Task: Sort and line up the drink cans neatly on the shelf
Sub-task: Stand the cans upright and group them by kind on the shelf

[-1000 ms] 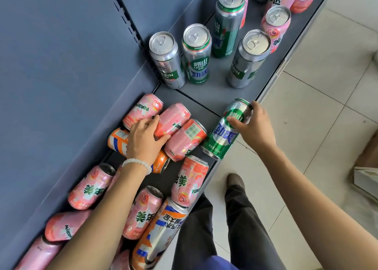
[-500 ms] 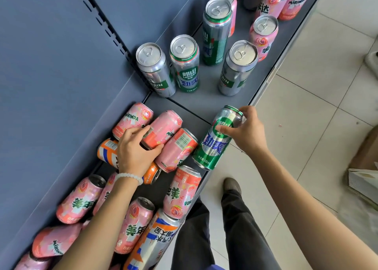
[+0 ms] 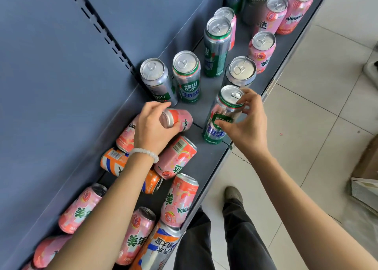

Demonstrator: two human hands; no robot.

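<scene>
Right hand (image 3: 248, 124) has its fingers curled round a green Laoshan can (image 3: 222, 116), thumb low on the label, fingertips at the rim; the can stands nearly upright near the front edge of the grey shelf (image 3: 204, 167). Left hand (image 3: 154, 126) grips a pink Mirinda can (image 3: 180, 119), fingers wrapped over its end, the can tipped on its side. Just beyond, a silver Harbin can (image 3: 157, 81) and another green can (image 3: 187, 75) stand side by side against the back panel. Nearer, pink and orange cans lie jumbled under the left forearm, one orange can (image 3: 114, 161) partly hidden beneath the wrist.
</scene>
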